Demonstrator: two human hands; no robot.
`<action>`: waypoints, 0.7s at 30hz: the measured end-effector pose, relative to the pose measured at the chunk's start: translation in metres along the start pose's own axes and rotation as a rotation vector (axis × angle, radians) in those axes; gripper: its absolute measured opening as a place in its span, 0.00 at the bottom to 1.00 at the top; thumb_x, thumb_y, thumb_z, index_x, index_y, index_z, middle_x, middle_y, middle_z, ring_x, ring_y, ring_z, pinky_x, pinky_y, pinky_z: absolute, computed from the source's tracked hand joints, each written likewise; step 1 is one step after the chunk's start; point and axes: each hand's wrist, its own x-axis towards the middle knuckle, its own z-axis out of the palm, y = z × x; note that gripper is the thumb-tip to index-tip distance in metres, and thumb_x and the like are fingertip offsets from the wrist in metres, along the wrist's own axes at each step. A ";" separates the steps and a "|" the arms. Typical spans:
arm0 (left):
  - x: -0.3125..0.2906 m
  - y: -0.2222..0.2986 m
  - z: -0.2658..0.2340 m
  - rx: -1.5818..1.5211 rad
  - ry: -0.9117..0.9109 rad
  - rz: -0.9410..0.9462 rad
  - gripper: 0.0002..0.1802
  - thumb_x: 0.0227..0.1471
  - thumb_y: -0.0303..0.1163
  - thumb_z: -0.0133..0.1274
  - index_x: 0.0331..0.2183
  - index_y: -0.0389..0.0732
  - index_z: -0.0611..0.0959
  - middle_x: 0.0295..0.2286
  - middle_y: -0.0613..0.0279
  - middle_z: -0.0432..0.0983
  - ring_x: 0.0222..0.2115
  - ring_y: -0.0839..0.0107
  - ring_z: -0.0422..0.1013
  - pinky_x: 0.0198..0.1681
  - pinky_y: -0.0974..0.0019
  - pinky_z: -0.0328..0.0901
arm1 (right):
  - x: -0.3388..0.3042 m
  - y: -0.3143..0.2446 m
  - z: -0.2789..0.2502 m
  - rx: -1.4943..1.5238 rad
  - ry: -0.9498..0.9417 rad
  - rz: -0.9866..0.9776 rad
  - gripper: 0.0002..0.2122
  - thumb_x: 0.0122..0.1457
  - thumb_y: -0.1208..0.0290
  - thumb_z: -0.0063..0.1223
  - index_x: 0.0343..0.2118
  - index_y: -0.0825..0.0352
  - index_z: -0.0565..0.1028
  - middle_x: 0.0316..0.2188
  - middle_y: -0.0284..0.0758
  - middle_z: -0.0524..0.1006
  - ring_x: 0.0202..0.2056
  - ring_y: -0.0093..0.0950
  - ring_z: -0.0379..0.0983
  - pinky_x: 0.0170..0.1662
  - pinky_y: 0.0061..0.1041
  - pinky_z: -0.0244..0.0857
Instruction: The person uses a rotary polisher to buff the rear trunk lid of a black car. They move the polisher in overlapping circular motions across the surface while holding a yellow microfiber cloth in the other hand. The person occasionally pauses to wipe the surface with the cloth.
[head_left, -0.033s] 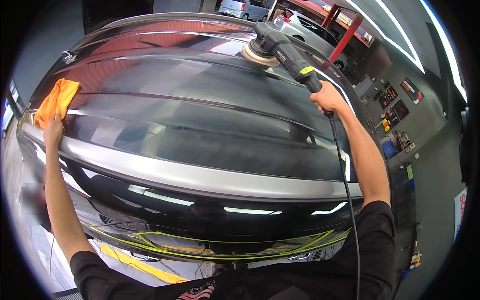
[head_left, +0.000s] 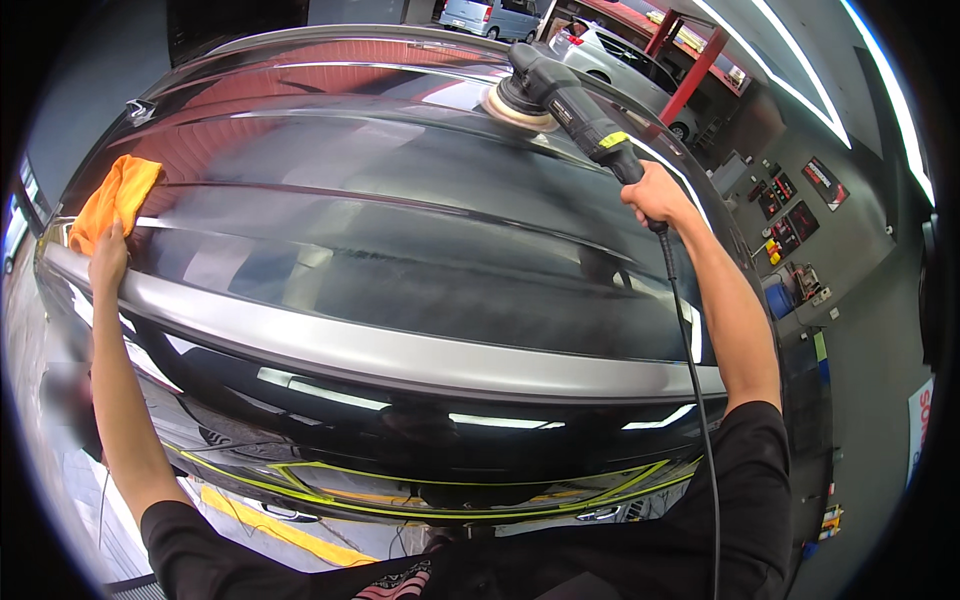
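Workshop, grey-walled (head_left: 860, 290); black car roof (head_left: 400, 250), ridged, glossy with hazy patches, across the middle; silver rail (head_left: 330, 340) along its near edge.

Polisher (head_left: 575, 105), black, corded: at the far right of the roof, pale pad (head_left: 512, 116) down against the paint, as far as shows (whether it spins cannot be told). Right hand (head_left: 660, 195): fingers wrapped round its rear handle. Left hand (head_left: 108, 262): gripping an orange cloth (head_left: 118, 198) at the left end of the roof, beside the rail.

Hazards, by judgement: a one-handed hold at long reach could let the pad tip, its rim biting a ridge and marking the paint. Cord (head_left: 690, 350), hanging from the handle down past the near edge, could rub or snag on the rail if it swings (contact there cannot be made out). Grit caught under the cloth could scratch the finish.

Count: polisher, one; pad, one; cord from it, one; orange cloth, one; near rail, one; hands, two, both occupied; vehicles beyond the far side, two (one pale blue van (head_left: 480, 17), one silver car (head_left: 620, 62)). Yellow-green tape (head_left: 635, 482), near side below the rail: several strips, number uncertain.
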 end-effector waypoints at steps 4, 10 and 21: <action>-0.027 0.017 -0.016 0.055 0.030 -0.046 0.36 0.65 0.58 0.30 0.56 0.42 0.77 0.53 0.45 0.74 0.57 0.48 0.68 0.61 0.50 0.58 | -0.001 -0.003 0.002 0.002 -0.025 -0.057 0.11 0.48 0.80 0.56 0.36 0.71 0.70 0.17 0.34 0.72 0.14 0.22 0.68 0.16 0.27 0.65; -0.071 0.043 -0.034 0.069 0.023 -0.080 0.36 0.65 0.58 0.30 0.56 0.42 0.77 0.54 0.45 0.73 0.58 0.48 0.66 0.62 0.49 0.56 | -0.009 -0.011 -0.001 0.005 -0.061 -0.086 0.12 0.47 0.80 0.56 0.36 0.73 0.69 0.18 0.34 0.73 0.14 0.22 0.69 0.16 0.27 0.65; -0.157 0.094 -0.075 0.087 0.041 -0.123 0.33 0.65 0.56 0.31 0.56 0.46 0.78 0.56 0.48 0.73 0.60 0.50 0.65 0.65 0.48 0.52 | -0.028 -0.028 -0.011 -0.016 -0.131 -0.154 0.12 0.47 0.79 0.57 0.34 0.73 0.69 0.18 0.34 0.73 0.14 0.22 0.69 0.16 0.27 0.66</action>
